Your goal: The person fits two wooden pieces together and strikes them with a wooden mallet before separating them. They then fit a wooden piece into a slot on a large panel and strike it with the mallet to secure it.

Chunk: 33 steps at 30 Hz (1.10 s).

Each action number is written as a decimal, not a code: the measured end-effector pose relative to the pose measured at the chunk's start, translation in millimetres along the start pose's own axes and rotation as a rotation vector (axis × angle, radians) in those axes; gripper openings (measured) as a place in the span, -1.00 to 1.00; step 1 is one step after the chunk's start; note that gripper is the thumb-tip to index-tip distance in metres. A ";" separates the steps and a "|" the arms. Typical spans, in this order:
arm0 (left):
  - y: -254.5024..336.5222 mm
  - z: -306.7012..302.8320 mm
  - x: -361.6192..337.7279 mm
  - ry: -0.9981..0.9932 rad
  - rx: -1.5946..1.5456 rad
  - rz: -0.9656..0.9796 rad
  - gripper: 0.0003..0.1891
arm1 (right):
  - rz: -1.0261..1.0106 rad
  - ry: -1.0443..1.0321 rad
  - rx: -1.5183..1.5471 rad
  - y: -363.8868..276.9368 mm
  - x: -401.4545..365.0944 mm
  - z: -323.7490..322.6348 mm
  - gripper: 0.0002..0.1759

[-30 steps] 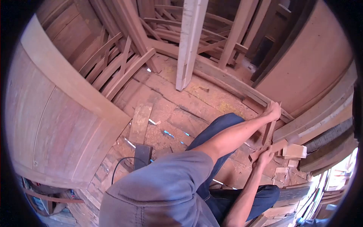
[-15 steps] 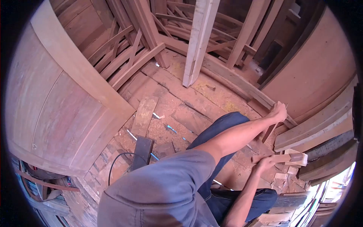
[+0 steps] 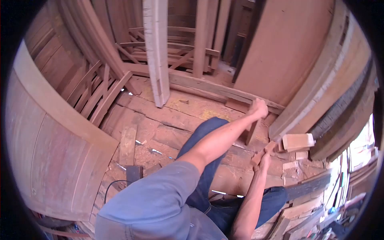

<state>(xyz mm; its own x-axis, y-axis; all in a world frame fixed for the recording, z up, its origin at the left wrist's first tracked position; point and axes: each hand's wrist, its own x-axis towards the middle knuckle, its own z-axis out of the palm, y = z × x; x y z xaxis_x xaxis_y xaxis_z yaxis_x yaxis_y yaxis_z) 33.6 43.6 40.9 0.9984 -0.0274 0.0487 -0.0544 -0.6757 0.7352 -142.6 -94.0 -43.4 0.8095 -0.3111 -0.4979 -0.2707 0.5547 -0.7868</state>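
Observation:
My left hand (image 3: 259,109) is closed around the upper end of a narrow wooden strip (image 3: 252,133), which slants down toward the floor beside a low timber rail (image 3: 224,91). Lower and nearer, my right hand (image 3: 263,161) grips a short brown piece of wood (image 3: 260,157); its exact kind is hard to make out. A pale wooden block (image 3: 298,142) lies just beyond that piece, with small offcuts around it. My bent knee in dark trousers (image 3: 208,136) is between the left arm and the plank floor.
Shavings lie over the plank floor (image 3: 168,138), which has gaps. A pale upright post (image 3: 157,60) stands ahead. A large panel (image 3: 60,160) leans at left, a broad board (image 3: 284,48) and stacked timber (image 3: 340,88) at right. A dark block (image 3: 134,173) with a cable lies near my shoulder.
The view has swung right, so the surroundings sit further left. My right hand has drawn its piece of wood inward and tilted it. My left hand still holds the strip.

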 end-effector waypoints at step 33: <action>-4.3 30.3 17.2 0.014 0.275 0.103 -0.38 | -0.030 0.063 -0.090 29.0 7.8 13.2 -0.78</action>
<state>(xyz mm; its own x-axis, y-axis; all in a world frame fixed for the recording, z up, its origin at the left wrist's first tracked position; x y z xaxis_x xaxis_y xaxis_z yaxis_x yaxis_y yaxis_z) 51.4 23.7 18.1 0.9874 -0.0975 0.1246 -0.1484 -0.8440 0.5155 -137.2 -70.2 -65.3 0.7842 -0.3758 -0.4937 -0.2951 0.4740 -0.8296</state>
